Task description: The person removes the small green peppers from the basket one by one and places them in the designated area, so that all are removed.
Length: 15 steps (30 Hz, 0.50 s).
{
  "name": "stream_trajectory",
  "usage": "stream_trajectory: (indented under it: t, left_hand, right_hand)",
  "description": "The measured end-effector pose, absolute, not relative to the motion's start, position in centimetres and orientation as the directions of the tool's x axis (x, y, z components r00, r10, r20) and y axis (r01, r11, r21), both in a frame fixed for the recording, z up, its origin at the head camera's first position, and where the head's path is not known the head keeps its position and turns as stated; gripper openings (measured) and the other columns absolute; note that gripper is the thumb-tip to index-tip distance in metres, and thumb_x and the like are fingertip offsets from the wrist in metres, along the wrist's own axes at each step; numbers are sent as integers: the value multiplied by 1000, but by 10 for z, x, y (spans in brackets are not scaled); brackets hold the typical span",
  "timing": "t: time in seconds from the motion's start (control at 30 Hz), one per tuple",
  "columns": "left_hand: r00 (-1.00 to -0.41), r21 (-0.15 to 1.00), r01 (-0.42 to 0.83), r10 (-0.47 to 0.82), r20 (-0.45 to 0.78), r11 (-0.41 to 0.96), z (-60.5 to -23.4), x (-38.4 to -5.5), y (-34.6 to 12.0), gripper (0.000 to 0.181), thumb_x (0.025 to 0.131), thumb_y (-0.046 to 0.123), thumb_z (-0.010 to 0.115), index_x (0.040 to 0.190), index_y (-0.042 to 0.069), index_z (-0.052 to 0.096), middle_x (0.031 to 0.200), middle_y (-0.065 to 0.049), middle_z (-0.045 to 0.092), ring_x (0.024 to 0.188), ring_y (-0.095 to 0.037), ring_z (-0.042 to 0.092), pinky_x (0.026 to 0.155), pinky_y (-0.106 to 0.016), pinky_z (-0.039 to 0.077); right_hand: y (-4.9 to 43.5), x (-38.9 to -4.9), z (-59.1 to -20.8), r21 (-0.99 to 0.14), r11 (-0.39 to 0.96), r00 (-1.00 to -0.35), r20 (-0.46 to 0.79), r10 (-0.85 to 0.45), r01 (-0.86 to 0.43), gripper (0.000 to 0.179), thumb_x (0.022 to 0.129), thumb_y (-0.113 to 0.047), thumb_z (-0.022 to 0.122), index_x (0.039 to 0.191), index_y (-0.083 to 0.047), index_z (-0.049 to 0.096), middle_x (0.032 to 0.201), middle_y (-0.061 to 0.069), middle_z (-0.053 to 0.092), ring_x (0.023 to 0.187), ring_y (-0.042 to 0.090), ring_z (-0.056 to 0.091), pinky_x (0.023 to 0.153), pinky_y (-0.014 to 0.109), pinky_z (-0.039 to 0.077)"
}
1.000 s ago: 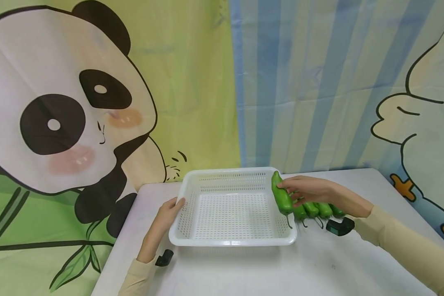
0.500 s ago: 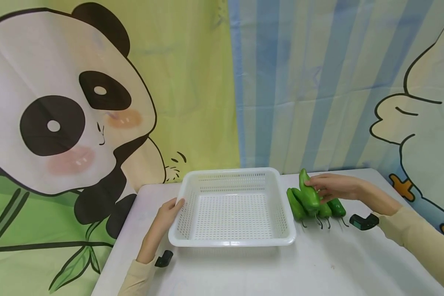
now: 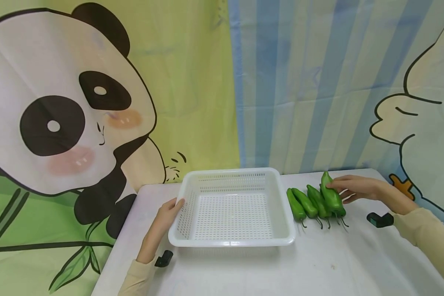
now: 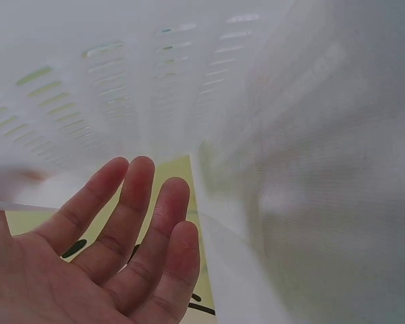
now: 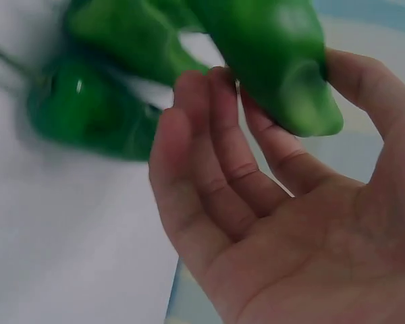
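My right hand [image 3: 360, 188] pinches a long green pepper [image 3: 331, 193] between thumb and forefinger. Its narrow end points up and away, its stem hangs toward me. In the right wrist view this pepper [image 5: 266, 50] stands close over other green peppers [image 5: 88, 111], and my remaining fingers curve beneath it. Several green peppers [image 3: 305, 203] lie side by side on the table, stems toward me; the rightmost is mostly hidden by the held one. My left hand [image 3: 166, 213] grips the left rim of a white plastic basket [image 3: 231, 242], thumb over the rim, fingers [image 4: 172, 209] along the outer wall.
The basket, with slotted walls and a perforated floor, stands mid-table, left of the peppers. Under everything is a white-covered table [image 3: 237, 273]. A printed curtain [image 3: 200, 102] with a panda hangs right behind the table's far edge.
My right hand has carried the pepper rightward, from over the basket's right rim to above the right end of the pepper row. The left hand and basket stay in place.
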<state>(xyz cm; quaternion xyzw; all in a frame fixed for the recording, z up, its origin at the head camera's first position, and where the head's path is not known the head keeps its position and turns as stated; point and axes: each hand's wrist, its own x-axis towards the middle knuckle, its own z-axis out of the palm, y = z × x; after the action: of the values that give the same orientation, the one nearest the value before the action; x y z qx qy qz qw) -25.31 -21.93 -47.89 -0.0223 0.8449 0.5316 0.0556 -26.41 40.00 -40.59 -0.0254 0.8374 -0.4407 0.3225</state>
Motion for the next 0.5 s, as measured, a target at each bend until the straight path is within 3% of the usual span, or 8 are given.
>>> stream_trajectory:
  t: [0.3, 0.4, 0.5]
  left_hand:
    - [-993, 898, -92, 23, -112, 431, -480, -253, -220, 56, 102, 51, 51, 142, 12, 54, 111, -17, 73, 80, -22, 75, 65, -36, 63]
    - [-993, 899, -92, 24, -113, 428, -481, -253, -220, 56, 102, 51, 51, 142, 12, 55, 111, -17, 72, 80, -22, 75, 65, -36, 64]
    - [-993, 899, -98, 18, -117, 427, -481, -254, -220, 55, 102, 51, 51, 141, 13, 56, 110, -17, 72, 79, -22, 75, 64, -36, 64]
  right_hand:
    - [422, -266, -406, -579, 794, -812, -546, -208, 186, 84, 103, -47, 50, 149, 18, 23, 125, 24, 58, 107, 26, 64, 90, 46, 59]
    - [425, -267, -405, -526, 834, -819, -545, -180, 167, 77, 102, -47, 51, 143, 16, 36, 121, 26, 59, 102, 27, 66, 87, 47, 60]
    - [428, -270, -408, -483, 862, -828, -540, -153, 156, 61, 102, -45, 52, 128, 11, 52, 110, 21, 62, 95, 25, 66, 82, 46, 61]
